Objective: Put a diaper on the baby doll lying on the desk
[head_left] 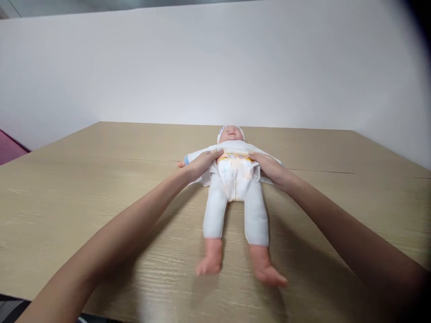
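A baby doll (pixel 235 197) lies on its back on the wooden table (pixel 84 197), head away from me, bare feet toward me. It wears a white cap, white leggings and a white diaper (pixel 237 175) with a yellow printed waistband. My left hand (pixel 200 163) grips the diaper's waist on the doll's left side as I see it. My right hand (pixel 269 167) grips the waist on the other side. White cloth spreads under the doll's torso.
A plain white wall (pixel 215 67) rises behind the table. A pink surface (pixel 8 148) shows at the far left edge. The table's near edge runs along the bottom left.
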The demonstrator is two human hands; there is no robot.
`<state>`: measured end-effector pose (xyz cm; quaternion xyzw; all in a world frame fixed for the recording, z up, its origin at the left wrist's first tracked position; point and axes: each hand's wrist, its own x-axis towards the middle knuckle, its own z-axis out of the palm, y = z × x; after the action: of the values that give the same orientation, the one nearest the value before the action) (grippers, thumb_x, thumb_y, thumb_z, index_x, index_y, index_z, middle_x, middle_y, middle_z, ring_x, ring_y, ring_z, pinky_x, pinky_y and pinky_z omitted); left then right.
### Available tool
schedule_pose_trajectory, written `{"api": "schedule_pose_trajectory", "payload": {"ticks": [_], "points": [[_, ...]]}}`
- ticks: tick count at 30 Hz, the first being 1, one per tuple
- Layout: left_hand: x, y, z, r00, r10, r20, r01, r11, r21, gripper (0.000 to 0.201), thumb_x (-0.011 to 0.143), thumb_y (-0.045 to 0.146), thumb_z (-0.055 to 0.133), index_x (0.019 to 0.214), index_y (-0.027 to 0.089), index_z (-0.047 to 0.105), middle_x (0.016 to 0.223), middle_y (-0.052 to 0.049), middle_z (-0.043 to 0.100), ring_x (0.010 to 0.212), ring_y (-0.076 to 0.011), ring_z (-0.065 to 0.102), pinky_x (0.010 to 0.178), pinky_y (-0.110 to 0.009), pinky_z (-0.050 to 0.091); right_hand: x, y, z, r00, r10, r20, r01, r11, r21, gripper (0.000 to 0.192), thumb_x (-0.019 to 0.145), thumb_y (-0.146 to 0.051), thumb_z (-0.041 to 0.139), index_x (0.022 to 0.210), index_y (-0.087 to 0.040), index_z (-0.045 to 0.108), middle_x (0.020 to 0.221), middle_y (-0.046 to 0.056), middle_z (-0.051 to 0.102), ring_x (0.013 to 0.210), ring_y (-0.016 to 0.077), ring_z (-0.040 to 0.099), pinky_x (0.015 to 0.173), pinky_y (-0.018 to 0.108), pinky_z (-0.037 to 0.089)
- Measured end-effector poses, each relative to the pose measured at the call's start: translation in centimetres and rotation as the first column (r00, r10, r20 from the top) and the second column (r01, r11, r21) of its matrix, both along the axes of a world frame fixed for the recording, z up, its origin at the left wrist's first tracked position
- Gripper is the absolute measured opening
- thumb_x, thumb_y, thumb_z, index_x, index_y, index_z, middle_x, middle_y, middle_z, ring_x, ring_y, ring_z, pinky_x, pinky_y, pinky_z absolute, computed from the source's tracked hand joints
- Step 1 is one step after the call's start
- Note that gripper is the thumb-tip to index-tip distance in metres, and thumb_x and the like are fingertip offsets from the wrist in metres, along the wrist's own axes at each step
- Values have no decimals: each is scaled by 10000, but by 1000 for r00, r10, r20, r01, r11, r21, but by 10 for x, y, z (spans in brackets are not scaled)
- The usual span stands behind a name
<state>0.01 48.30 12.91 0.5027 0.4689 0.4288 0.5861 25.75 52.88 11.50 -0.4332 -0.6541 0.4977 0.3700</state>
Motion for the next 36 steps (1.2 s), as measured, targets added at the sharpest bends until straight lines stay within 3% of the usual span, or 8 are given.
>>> {"api": "schedule_pose_trajectory", "payload": {"ticks": [3,6,11,14,18,21,30,36], "points": [[1,-26,3,995,-45,-86,44,999,-11,542,877,686,766,988,156,752,1081,-123,787,970,-260,732,902,-393,591,16,-20,2,998,37,54,-30,993,-116,539,937,-657,665,1161,-175,752,1230,86,752,1085,236,703,832,307,581],[0,-37,9,982,-36,-186,43,999,34,600,868,748,737,920,150,734,966,-108,769,816,-216,690,789,-366,557,27,-31,6,994,60,88,-58,998,-22,673,855,-771,739,1205,-198,710,1204,80,756,969,195,699,745,265,536],[-3,-38,28,895,220,-389,-182,974,131,488,888,589,790,1177,207,697,1058,-53,759,838,-178,683,743,-308,506,48,-34,0,994,-113,13,110,983,147,763,743,-711,833,1254,-175,652,1142,93,756,920,183,703,813,294,532],[5,-45,43,765,373,-526,-197,912,360,343,984,421,688,1239,196,643,1230,-72,748,1007,-205,688,881,-349,519,67,-42,-17,947,-273,168,215,929,300,597,851,-685,724,1165,-178,690,1010,69,752,882,178,686,840,318,498],[40,-59,56,580,544,-606,46,721,691,229,1037,360,590,1180,197,664,1305,-65,717,1209,-248,609,1056,-419,467,87,-58,-45,831,-382,405,191,879,438,476,921,-658,657,1008,-193,705,902,40,718,815,168,629,776,314,408],[75,-61,55,552,481,-681,299,648,700,290,1071,433,546,1155,199,696,1289,-83,706,1269,-263,580,1119,-442,433,90,-63,-53,779,-408,476,187,875,446,448,915,-637,676,998,-197,678,844,21,681,831,175,608,765,305,368],[100,-47,28,382,443,-811,412,704,578,496,939,670,681,1176,241,759,1315,-68,672,1288,-348,493,1154,-549,389,89,-59,-43,639,-334,693,181,941,287,527,921,-719,598,929,-192,605,910,34,669,827,182,548,730,296,296],[97,-48,29,409,391,-825,375,752,543,544,867,697,740,1214,278,740,1353,-50,644,1318,-351,465,1161,-538,385,102,-58,-30,917,-92,388,50,992,117,792,801,-944,564,763,-153,550,758,32,496,745,140,445,718,273,330]]}}
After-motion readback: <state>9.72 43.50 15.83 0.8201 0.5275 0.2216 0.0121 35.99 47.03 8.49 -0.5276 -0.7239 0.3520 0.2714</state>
